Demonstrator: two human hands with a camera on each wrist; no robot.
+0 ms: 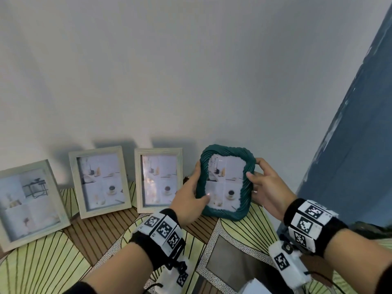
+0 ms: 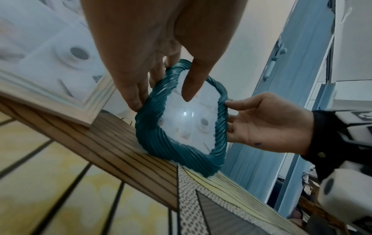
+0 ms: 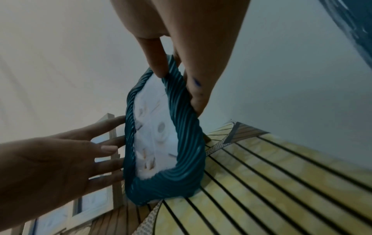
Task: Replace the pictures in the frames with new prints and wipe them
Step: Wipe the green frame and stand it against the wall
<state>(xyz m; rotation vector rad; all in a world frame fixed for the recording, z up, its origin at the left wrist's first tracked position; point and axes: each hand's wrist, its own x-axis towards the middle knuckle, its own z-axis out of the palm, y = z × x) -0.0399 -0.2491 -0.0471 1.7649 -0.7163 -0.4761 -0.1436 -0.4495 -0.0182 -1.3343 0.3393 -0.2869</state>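
Observation:
A teal ribbed picture frame (image 1: 225, 215) stands upright on its lower edge on the table, close to the wall, with a pale print behind its glass. My left hand (image 1: 196, 187) holds its left side, thumb lying on the glass and fingers behind the rim. My right hand (image 1: 254, 172) pinches the right rim, thumb in front and fingers behind. The left wrist view shows the teal frame (image 2: 147, 135) between my left hand (image 2: 161, 82) and right hand (image 2: 251, 124). From the right wrist, the teal frame (image 3: 187, 143) appears edge-on under my right hand (image 3: 177, 66), with my left hand (image 3: 80, 151) behind it.
Three light wooden frames (image 1: 27, 204) (image 1: 99, 181) (image 1: 159, 179) lean against the white wall to the left. A yellow and brown patterned cloth (image 1: 53, 262) covers the table. A blue door (image 1: 350, 145) rises at the right. A white object (image 1: 254, 287) lies at the near edge.

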